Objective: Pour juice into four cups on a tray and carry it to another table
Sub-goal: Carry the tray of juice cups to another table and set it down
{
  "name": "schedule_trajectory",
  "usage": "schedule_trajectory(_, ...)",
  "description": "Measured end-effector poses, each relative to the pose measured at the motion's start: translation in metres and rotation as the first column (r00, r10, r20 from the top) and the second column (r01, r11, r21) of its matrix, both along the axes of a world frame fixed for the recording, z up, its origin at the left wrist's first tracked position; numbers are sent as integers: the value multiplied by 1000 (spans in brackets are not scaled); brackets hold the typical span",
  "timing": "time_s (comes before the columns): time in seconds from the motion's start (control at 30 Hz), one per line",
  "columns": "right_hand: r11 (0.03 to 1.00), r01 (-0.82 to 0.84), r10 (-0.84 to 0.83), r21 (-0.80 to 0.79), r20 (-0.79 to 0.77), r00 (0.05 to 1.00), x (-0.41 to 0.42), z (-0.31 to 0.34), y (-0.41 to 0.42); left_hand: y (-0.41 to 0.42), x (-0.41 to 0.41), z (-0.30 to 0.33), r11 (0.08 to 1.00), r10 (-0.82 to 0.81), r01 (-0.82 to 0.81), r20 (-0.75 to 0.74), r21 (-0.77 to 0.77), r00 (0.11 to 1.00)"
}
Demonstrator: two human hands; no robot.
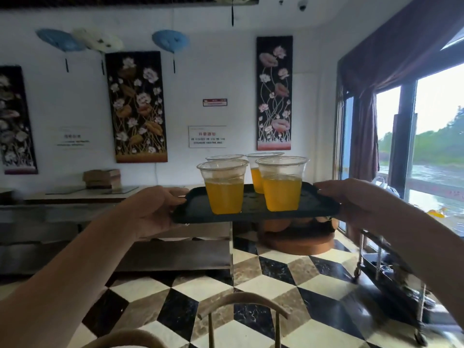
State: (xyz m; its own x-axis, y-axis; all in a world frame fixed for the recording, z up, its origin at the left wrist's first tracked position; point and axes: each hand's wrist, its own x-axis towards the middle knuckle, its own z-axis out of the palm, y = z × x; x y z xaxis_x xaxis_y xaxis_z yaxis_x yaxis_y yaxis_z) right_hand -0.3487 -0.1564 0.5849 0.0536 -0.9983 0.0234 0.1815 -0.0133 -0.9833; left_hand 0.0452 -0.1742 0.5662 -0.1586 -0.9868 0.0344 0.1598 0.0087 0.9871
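Four cups: clear plastic tumblers [224, 187], each roughly half full of orange juice, stand grouped two by two on the tray.
Tray: the dark rectangular plastic tray [253, 216] is held in the air at chest height above the checkered floor [251, 285], roughly level.
Left grip: the left hand [153, 209] is closed on the tray's left rim, thumb on top.
Right grip: the right hand [351, 199] is closed on the right rim.
Step in hand: the carry, judging by full cups and lifted tray.
Doing it well: keep both ends at equal height, walk smoothly, steer clear of the wooden chair back [246, 305].
Destination surface: not identifiable here.
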Motion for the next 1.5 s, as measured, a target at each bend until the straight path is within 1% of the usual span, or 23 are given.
schedule_trajectory(0.23,999,-28,30,-26,75,997,5,12,20,11,7,16,998,-32,34,44,-45,999)
schedule_trajectory(0.4,998,-59,59,-4,56,997,9,11,25,18,13,14,996,-70,72,40,-51,997)
schedule_trajectory(0.6,998,-61,62,-18,66,996,17,11,31,25,18,16,998,-36,38,43,-53,998)
schedule_trajectory(0.73,995,-92,94,-29,65,993,22,10,38,29,25,17,999,-8,8,14,-49,1000)
schedule_trajectory(0.87,993,-113,115,-37,35,993,26,6,42,34,28,17,999,-31,32,26,-43,999)
schedule_trajectory(1.03,997,-80,81,-15,72,994,25,0,44,39,27,15,999,-38,38,-26,-3,999)
schedule_trajectory(1.1,998,-61,61,-3,92,994,21,-2,46,45,23,14,1000,-31,31,-18,-3,999)
schedule_trajectory(1.17,997,-77,76,4,74,994,20,-2,48,53,17,14,999,-30,29,-5,-16,1000)
schedule_trajectory(1.37,995,-98,98,0,36,995,5,-10,53,83,0,9,996,82,-82,-16,-37,997)
schedule_trajectory(1.5,983,-182,182,0,48,982,-10,-18,63,117,-16,-5,972,231,-230,4,-53,973)
